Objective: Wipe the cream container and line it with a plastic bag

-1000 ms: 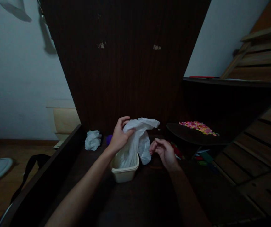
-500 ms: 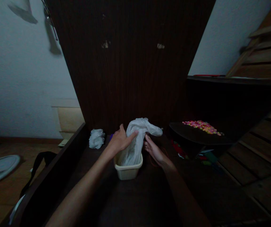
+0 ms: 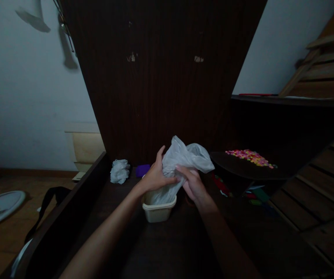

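Observation:
A crumpled white plastic bag [image 3: 181, 157] rises from a small cream-coloured tub [image 3: 159, 212], its lower part still inside the rim. My left hand [image 3: 156, 174] wraps round the bag's left side, with the thumb across its front. From the right, my right hand [image 3: 193, 183] grips the bag's gathered middle. The bag's top flops over to the right above that hand. Whether the bag contains anything cannot be seen.
Left of the tub lies another balled-up plastic bag [image 3: 120, 171], with a purple item [image 3: 142, 170] beside it. Pink and yellow small pieces [image 3: 251, 158] cover a dark corner shelf [image 3: 227, 164] on the right. A raised dark edge [image 3: 68, 205] borders the surface at left.
My right hand has moved in and closed on the bag. The bag's top has shifted up and right, and the purple item shows more fully.

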{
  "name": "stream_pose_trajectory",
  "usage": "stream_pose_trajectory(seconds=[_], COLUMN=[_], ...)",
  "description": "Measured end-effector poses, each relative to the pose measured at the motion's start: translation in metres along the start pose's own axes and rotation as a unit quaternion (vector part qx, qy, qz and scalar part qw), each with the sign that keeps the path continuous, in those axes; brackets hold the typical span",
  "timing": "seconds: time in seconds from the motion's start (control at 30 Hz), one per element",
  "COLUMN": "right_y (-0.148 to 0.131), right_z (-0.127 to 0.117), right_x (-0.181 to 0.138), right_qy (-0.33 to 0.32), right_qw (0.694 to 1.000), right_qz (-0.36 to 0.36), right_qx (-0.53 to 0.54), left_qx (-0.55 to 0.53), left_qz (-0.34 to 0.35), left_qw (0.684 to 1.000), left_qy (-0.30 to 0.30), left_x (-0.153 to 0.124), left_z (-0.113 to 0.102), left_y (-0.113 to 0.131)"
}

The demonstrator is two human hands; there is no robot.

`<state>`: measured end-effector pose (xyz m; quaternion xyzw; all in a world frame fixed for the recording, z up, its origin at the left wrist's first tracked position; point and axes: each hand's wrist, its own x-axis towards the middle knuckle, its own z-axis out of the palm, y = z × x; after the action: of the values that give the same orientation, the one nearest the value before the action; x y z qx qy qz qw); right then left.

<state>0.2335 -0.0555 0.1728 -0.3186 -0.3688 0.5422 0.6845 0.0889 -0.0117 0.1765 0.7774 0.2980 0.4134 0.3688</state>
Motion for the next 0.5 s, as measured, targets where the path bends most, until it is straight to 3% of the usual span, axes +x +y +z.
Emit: stream_pose_trajectory(seconds=[0.17,0.37,0.43,0.5], right_y=[0.007,0.004,0.000,-0.004], right_z=[-0.003,0.001,0.003,0.005], right_x=[0.001,0.004,0.004,0.005], right_qy=[0.033,0.044,0.042,0.041], right_qw=[0.990,0.997,0.999,0.998], right_qz=[-0.024,0.029,0.030,0.029], right_qx=[-0.133,-0.049,-0.012,0.027], left_qx=[0.031,0.093,0.096,0.086], left_qz=[0.116,0.192,0.201,0.204], left_qw=[0.993,0.975,0.975,0.974], left_qy=[0.000,-0.053,-0.025,0.040], left_x=[-0.001,-0.011,-0.013,-0.017], left_z=[0.011,0.017,0.016,0.013], left_y=[0.011,0.025,0.026,0.025])
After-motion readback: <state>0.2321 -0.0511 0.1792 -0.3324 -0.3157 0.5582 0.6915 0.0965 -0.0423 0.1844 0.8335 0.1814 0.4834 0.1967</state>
